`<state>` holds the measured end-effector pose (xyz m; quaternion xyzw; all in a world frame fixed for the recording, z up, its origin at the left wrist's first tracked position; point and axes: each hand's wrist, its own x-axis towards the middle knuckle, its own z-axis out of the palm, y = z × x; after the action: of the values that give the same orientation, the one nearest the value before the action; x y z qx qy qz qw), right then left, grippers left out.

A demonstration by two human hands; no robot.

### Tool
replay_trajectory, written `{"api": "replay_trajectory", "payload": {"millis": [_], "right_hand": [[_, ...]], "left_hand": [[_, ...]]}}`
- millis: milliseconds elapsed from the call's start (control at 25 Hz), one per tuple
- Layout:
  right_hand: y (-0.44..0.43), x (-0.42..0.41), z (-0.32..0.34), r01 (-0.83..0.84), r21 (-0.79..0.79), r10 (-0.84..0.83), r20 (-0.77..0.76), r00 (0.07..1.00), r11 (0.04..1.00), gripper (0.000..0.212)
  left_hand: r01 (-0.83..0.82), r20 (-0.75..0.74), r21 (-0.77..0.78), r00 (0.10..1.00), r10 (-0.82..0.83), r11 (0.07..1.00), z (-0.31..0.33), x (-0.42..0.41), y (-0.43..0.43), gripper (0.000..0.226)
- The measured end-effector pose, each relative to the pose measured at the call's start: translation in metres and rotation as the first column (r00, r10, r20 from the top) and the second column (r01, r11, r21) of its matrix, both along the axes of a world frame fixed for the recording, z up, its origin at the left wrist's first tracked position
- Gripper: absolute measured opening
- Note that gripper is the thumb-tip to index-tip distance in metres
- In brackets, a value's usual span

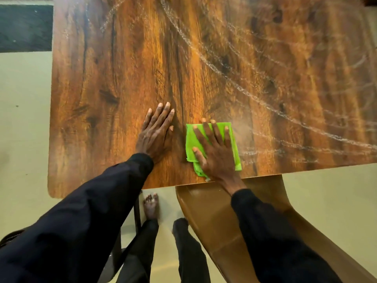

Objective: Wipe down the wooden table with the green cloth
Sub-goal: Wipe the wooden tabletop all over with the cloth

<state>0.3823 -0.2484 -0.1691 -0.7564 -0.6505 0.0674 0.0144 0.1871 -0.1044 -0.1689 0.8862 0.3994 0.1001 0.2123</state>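
Note:
The wooden table (pixel 114 78) fills the upper part of the head view, its brown grain crossed by pale curved wet streaks on the right half. A folded green cloth (pixel 190 139) lies flat near the table's front edge. My right hand (pixel 214 152) presses down on the cloth with fingers spread, covering most of it. My left hand (pixel 157 131) rests flat on the bare wood just left of the cloth, fingers apart, holding nothing. Both arms wear dark sleeves.
A brown plastic chair (pixel 216 217) stands tucked under the front edge, below my right arm. My bare foot (pixel 151 207) and dark trouser legs are on the pale floor (pixel 24 119). A dark mat (pixel 24 27) lies at the far left.

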Motion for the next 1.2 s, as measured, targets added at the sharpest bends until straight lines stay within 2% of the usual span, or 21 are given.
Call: {"api": "replay_trajectory", "payload": {"millis": [80,160,240,360,480,600,760,880,1000,1080,1200], "right_hand": [[-0.001,0.032,0.002,0.092,0.026,-0.092,0.0,0.996,0.995,0.07],[0.03,0.053,0.004,0.214,0.014,-0.214,0.021,0.977,0.977,0.071],[0.065,0.054,0.006,0.27,0.008,-0.27,0.02,0.963,0.963,0.071],[0.066,0.021,0.005,0.094,0.0,-0.094,-0.022,0.995,0.996,0.072],[0.007,0.016,0.0,-0.079,-0.009,0.078,-0.04,0.996,0.997,0.07],[-0.006,0.06,0.002,0.005,0.0,-0.005,-0.018,1.0,1.0,0.069],[0.082,0.082,0.006,0.189,-0.004,-0.189,0.007,0.982,0.982,0.071],[0.106,0.053,0.007,0.036,-0.013,-0.036,-0.019,0.999,0.999,0.071],[0.066,0.053,0.004,-0.157,-0.024,0.156,-0.045,0.987,0.987,0.071],[0.069,0.071,0.006,-0.12,-0.017,0.119,-0.042,0.992,0.993,0.07],[0.138,0.079,0.006,0.065,-0.002,-0.065,-0.024,0.998,0.998,0.068]], "left_hand": [[0.016,0.002,0.043,1.0,-0.016,0.999,-0.002,0.0,-0.003,0.053],[0.019,-0.005,0.076,1.0,-0.019,0.997,-0.005,0.0,-0.002,0.053],[0.017,-0.008,0.089,1.0,-0.017,0.996,-0.005,0.001,-0.001,0.053],[0.021,-0.019,0.092,1.0,-0.02,0.995,-0.005,-0.001,-0.001,0.053],[0.021,-0.031,0.09,0.999,-0.018,0.996,-0.005,0.001,0.001,0.054],[0.013,-0.042,0.089,0.999,-0.01,0.996,-0.009,0.002,0.0,0.055],[0.008,-0.059,0.089,0.998,-0.003,0.996,-0.013,0.003,0.003,0.055],[0.011,-0.047,0.067,0.999,-0.008,0.998,-0.01,0.002,0.005,0.057],[0.019,-0.043,0.044,0.999,-0.017,0.999,-0.006,0.002,0.036,0.06],[-0.058,-0.058,0.034,0.996,0.06,0.998,0.002,0.001,0.074,0.062],[-0.126,-0.075,0.057,0.989,0.13,0.99,0.004,-0.001,0.109,0.06]]}}
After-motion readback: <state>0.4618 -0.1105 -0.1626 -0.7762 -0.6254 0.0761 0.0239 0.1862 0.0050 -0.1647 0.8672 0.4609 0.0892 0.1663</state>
